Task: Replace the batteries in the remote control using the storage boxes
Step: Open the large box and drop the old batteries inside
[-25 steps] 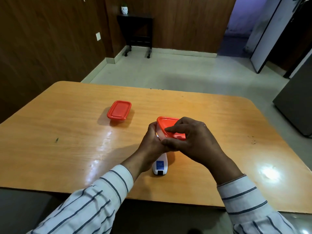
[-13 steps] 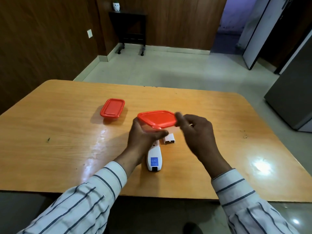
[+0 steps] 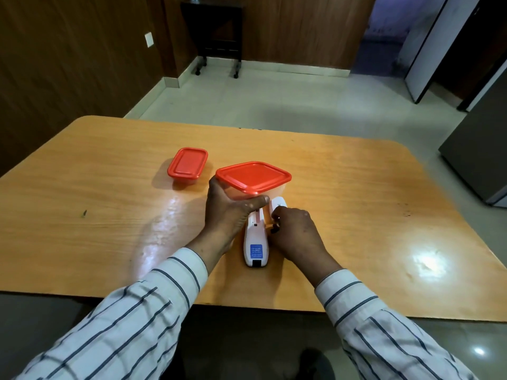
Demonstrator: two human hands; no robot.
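My left hand (image 3: 227,212) grips a clear storage box with a red lid (image 3: 253,178) and holds it just above the table. Below it a white remote control (image 3: 256,244) lies face down, its blue label toward me. The white battery cover (image 3: 278,204) rests beside the remote's far end. My right hand (image 3: 297,235) is down at the remote's right edge, fingertips pinched on a small dark battery (image 3: 274,227) by the open compartment. A second red-lidded storage box (image 3: 188,167) stands closed on the table, to the left and farther back.
The wooden table (image 3: 356,187) has a rounded far edge and glossy light patches. Beyond it lie a tiled floor, a dark side table (image 3: 218,37) against the wood-panelled wall, and a grey cabinet (image 3: 482,160) at the right.
My right hand left the box lid and dropped to the remote's side. My left hand kept the closed box and lifted it slightly toward the far side.
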